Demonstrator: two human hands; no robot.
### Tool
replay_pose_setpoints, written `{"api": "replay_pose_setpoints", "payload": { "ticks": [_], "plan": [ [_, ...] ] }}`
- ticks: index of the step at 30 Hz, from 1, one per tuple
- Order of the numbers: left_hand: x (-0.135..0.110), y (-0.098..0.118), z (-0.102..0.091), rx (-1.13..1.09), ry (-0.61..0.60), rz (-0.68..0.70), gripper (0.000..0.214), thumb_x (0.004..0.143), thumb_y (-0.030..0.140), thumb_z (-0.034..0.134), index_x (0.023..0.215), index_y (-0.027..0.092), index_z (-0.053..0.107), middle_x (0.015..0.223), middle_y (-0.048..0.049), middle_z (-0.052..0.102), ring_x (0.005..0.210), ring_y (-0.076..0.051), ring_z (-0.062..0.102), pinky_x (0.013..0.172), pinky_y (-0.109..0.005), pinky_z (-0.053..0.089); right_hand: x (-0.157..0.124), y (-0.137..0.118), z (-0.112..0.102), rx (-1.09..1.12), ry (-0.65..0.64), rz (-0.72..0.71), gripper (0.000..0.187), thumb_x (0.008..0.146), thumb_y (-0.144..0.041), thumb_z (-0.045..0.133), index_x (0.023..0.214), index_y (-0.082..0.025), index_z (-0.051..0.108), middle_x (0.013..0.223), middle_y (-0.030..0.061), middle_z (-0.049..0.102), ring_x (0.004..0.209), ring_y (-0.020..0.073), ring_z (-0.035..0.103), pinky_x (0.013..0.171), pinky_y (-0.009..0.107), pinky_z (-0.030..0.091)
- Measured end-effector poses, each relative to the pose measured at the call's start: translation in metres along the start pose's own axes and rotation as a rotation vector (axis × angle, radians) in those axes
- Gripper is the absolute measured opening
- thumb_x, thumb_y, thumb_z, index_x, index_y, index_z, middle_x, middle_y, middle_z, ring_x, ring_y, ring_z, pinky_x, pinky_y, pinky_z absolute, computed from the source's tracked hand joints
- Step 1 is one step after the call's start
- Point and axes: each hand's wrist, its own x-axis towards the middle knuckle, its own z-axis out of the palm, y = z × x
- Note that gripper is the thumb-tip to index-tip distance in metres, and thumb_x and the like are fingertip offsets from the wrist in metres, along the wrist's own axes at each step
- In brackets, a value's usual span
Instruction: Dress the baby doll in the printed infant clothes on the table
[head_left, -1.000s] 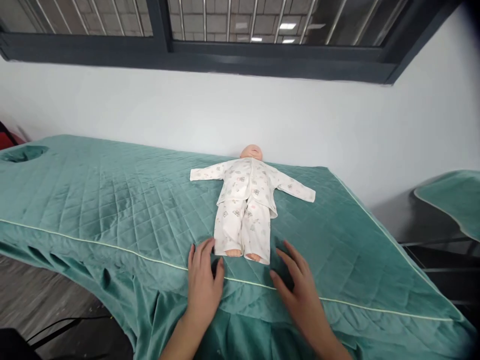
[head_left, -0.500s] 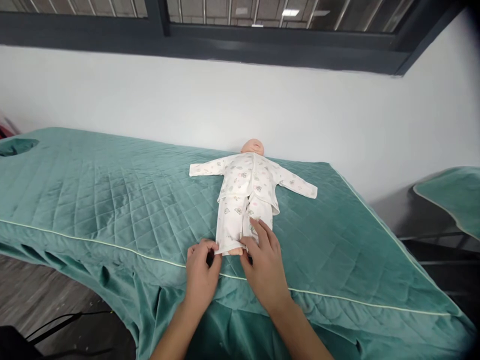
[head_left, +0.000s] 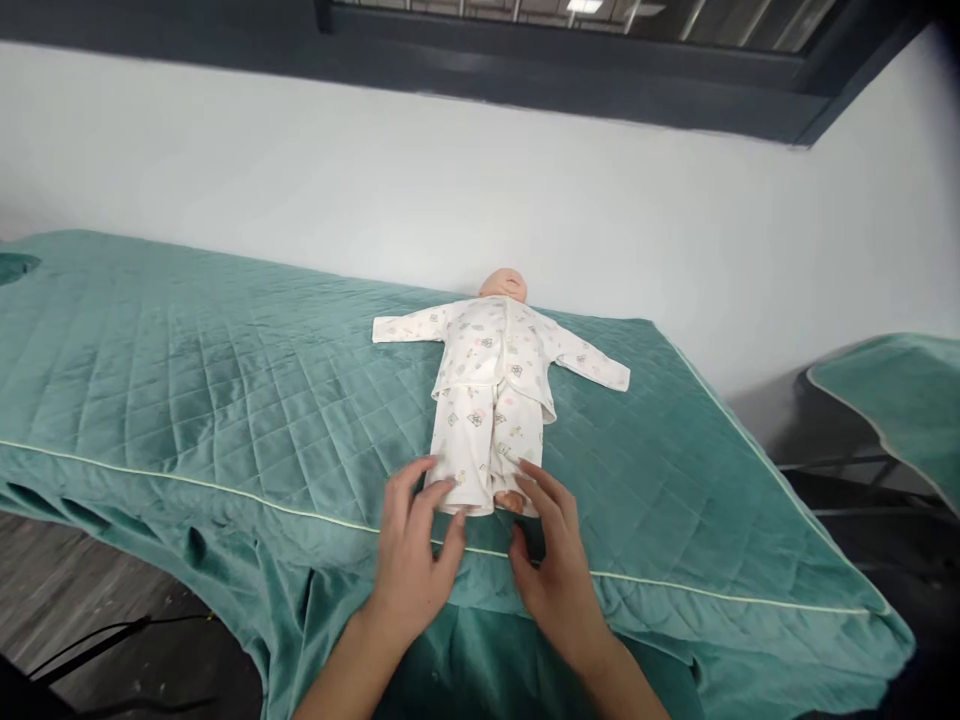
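At the far left, the face hole (head_left: 16,266) of the green quilted bed (head_left: 225,400) lies near its far edge; below the near edge at that side, a dark cable (head_left: 97,636) runs in front of the grey floor (head_left: 105,600); the left hand (head_left: 412,565) is over the pale piping (head_left: 255,497) of the near edge, fingers parted and curved, thumb clear of them, its fingertips at the outer side of the left-hand leg of the trousers (head_left: 465,440); whether they touch the cloth, I cannot tell.

The dressed doll (head_left: 495,370) lies on its back nearer the bed's right end, its head (head_left: 504,285) by the far edge and the white wall (head_left: 300,160), its 2 legs towards the near edge; the 2 sleeves of its printed white jacket (head_left: 480,345) are spread wide; 1 foot (head_left: 510,500) shows at the right-hand trouser hem.

The right hand (head_left: 553,570) is at that hem, apart from the left hand, thumb and fingers parted, fingertips over the leg; contact is unclear; beyond the bed's right edge is another green-covered piece (head_left: 900,390); a dark window frame (head_left: 562,75) crosses above.
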Motion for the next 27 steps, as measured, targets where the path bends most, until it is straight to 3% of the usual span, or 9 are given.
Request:
{"api": "replay_pose_setpoints", "payload": {
  "ticks": [4,9,16,19,27],
  "plan": [
    [0.019,0.014,0.01,0.095,-0.144,0.155,0.03,0.091,0.018,0.056,0.121,0.022,0.055,0.142,-0.0156,0.047,0.136,-0.032,0.041,0.109,-0.057,0.042,-0.002,0.017,0.001,-0.059,0.117,0.11,0.04,0.09,-0.011,0.053,0.127,-0.024,0.051,0.123,0.012,0.056,0.115,0.0253,0.056,0.095,0.047,0.054],
    [0.032,0.02,0.023,0.163,-0.176,0.19,0.014,0.09,0.013,0.054,0.1,0.019,0.061,0.143,-0.0149,0.047,0.14,-0.033,0.037,0.112,-0.058,0.04,0.006,0.023,-0.006,-0.012,0.059,0.133,0.014,0.089,-0.009,0.053,0.094,-0.022,0.057,0.092,0.004,0.058,0.082,0.0181,0.057,0.071,0.032,0.052],
    [0.014,0.019,0.026,0.063,-0.029,0.112,0.009,0.089,0.012,0.055,0.094,0.02,0.057,0.143,-0.0125,0.048,0.141,-0.032,0.035,0.111,-0.056,0.042,0.01,0.001,-0.034,0.015,0.054,0.03,0.021,0.086,-0.004,0.05,0.093,-0.023,0.057,0.093,0.0033,0.056,0.087,0.0171,0.058,0.074,0.03,0.049],
    [0.001,0.019,0.027,0.122,0.027,0.134,0.013,0.088,0.013,0.058,0.098,0.021,0.06,0.146,-0.013,0.045,0.144,-0.034,0.032,0.112,-0.059,0.039,0.002,0.004,-0.032,-0.001,0.038,0.051,0.022,0.085,-0.004,0.05,0.093,-0.023,0.057,0.094,0.0039,0.057,0.088,0.018,0.059,0.074,0.03,0.051],
    [-0.024,0.007,0.025,0.159,0.009,0.173,0.02,0.088,0.009,0.058,0.104,0.021,0.06,0.147,-0.0147,0.042,0.142,-0.034,0.035,0.112,-0.058,0.04,-0.026,0.028,-0.023,-0.037,0.071,0.175,0.015,0.09,-0.017,0.054,0.103,-0.024,0.058,0.098,0.0059,0.063,0.088,0.0213,0.063,0.075,0.035,0.055]
  ]
}}
